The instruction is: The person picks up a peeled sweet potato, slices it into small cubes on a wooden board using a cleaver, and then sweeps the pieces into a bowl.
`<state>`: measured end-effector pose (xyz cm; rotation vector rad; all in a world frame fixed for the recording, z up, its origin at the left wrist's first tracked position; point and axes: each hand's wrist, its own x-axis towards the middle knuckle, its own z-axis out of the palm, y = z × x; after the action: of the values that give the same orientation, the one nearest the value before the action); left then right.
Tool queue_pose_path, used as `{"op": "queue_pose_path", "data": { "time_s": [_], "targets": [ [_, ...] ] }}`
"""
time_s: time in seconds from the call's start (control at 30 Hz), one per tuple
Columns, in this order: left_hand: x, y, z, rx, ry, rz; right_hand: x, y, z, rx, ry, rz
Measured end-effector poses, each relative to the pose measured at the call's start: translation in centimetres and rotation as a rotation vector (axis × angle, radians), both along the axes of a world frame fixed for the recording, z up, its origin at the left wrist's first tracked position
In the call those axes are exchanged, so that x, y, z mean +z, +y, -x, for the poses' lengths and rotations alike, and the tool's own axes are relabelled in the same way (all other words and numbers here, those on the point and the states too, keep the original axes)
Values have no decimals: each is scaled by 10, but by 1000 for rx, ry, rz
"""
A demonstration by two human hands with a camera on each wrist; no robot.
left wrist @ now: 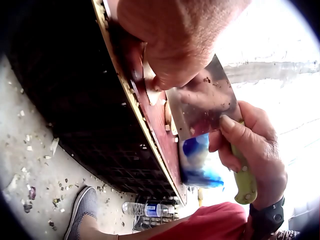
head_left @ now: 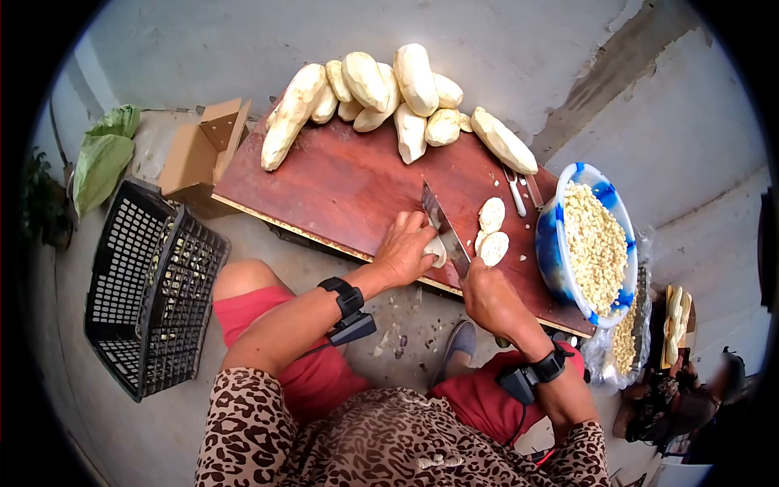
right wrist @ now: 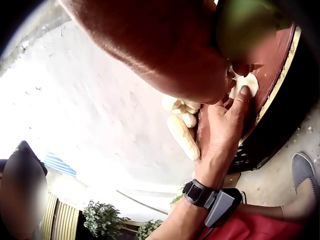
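Observation:
My left hand [head_left: 403,250] holds a pale cut piece of peeled eggplant [head_left: 436,252] near the front edge of the red-brown table [head_left: 349,187]. In the right wrist view its thumb lies on the piece's round white face [right wrist: 250,84]. My right hand [head_left: 492,298] grips a cleaver [head_left: 445,227] by its green handle [left wrist: 244,177], thumb against the blade. The broad blade stands on edge close beside the left fingers. Right of the blade lie pale round slices [head_left: 492,247] with seedy faces. Several whole peeled eggplants [head_left: 412,81] are heaped along the table's back.
A blue-and-white basin [head_left: 550,247] full of diced pieces stands at the table's right end, near a peeler [head_left: 516,193]. Left of the table are a black plastic crate [head_left: 174,308] and a cardboard box [head_left: 207,154]. Another person [head_left: 682,406] is at the far right.

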<state>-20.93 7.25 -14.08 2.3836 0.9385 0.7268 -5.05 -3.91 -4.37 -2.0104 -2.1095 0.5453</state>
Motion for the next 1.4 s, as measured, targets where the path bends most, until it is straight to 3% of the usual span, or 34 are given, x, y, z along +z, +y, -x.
{"op": "queue_pose_path", "data": {
  "time_s": [0.1, 0.3, 0.9, 1.1, 1.4],
  "targets": [
    [-1, -1, 1, -16, -53, -5, -23, 8, -3, -8, 136, -66],
    [-4, -1, 2, -26, -73, -40, -52, 4, -9, -21, 146, -205],
    [-6, -2, 5, -46, -94, -66, -9, -11, 1, -38, 95, -32],
    [-4, -2, 7, -59, -106, -34, -50, 9, 5, -28, 160, -131],
    [-7, -4, 9, -39, -199, -29, -38, 5, 6, -86, 208, -180]
  ]
}}
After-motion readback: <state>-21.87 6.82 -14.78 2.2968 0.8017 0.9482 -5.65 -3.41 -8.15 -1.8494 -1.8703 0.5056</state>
